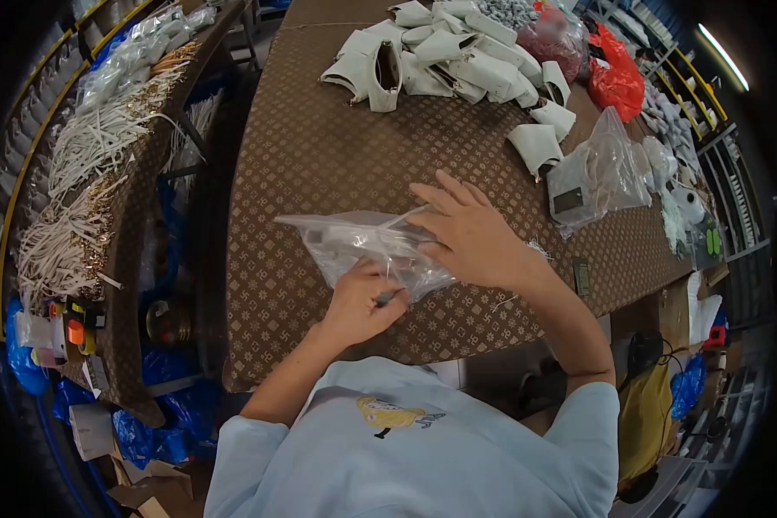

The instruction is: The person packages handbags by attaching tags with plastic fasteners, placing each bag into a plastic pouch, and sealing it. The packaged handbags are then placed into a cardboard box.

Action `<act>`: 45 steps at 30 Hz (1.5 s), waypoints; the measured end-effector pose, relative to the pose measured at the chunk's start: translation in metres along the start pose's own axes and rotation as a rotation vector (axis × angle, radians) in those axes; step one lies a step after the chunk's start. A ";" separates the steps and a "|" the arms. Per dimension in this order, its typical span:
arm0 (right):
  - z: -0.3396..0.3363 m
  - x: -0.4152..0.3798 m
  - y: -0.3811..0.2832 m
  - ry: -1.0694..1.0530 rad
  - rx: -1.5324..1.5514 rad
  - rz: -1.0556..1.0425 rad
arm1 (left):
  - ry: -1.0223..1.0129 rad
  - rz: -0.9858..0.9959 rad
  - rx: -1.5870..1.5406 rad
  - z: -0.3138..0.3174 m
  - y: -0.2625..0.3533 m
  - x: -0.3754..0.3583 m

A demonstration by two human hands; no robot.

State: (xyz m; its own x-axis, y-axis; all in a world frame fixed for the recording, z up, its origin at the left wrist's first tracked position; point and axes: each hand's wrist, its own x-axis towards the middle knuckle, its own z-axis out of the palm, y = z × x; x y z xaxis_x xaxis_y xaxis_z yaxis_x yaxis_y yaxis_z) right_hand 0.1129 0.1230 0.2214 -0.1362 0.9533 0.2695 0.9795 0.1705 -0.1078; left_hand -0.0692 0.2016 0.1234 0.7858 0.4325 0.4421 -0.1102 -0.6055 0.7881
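A clear plastic bag [345, 235] lies on the brown patterned table [319, 155] in front of me, with something pale inside that I cannot make out. My left hand [364, 302] is at the bag's near edge, its fingers curled, with a small dark thing by the thumb. Over the bag's right part is my right hand [470, 231], its fingers spread and touching or just above the plastic.
White pouches [483, 69] are heaped at the table's far side. To the right lie another clear bag [604, 177], a red bag [617, 73] and a dark card [582, 276]. White straps [104, 129] cover a bench at the left.
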 end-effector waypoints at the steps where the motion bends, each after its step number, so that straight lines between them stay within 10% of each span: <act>1: 0.002 -0.001 0.008 -0.180 0.113 0.000 | -0.002 0.005 -0.003 0.001 0.000 -0.001; 5: 0.031 0.010 0.046 -0.489 0.560 -0.245 | -0.098 0.015 0.087 -0.005 -0.009 -0.003; 12: 0.024 0.015 0.044 -0.611 0.747 -0.063 | -0.265 -0.240 0.411 -0.033 0.030 0.007; 18: 0.031 0.015 0.041 -0.385 0.611 -0.050 | -0.036 0.313 0.524 -0.027 0.059 0.035; 28: 0.041 0.006 0.046 -0.020 0.497 0.213 | -0.096 0.398 0.771 -0.028 0.039 -0.003; 34: 0.048 0.012 0.034 -0.035 0.451 0.220 | -0.396 -0.183 0.835 -0.031 0.037 0.013; 36: 0.047 0.010 0.030 -0.068 0.431 0.224 | -0.363 -0.474 0.660 -0.029 0.039 0.024; 42: 0.069 -0.012 0.027 0.067 0.638 0.116 | 0.173 -0.331 -0.200 0.021 0.003 0.029; 45: 0.073 -0.034 0.024 -0.085 0.277 0.247 | 0.367 -0.397 -0.627 0.032 -0.002 0.024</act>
State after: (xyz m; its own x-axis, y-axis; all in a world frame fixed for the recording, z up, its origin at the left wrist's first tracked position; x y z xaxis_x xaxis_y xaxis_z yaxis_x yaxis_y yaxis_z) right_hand 0.1301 0.1127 0.1399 0.0756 0.9894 0.1237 0.9088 -0.0173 -0.4169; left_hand -0.0302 0.1916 0.1188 0.6008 0.7922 0.1071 -0.2709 0.0757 0.9596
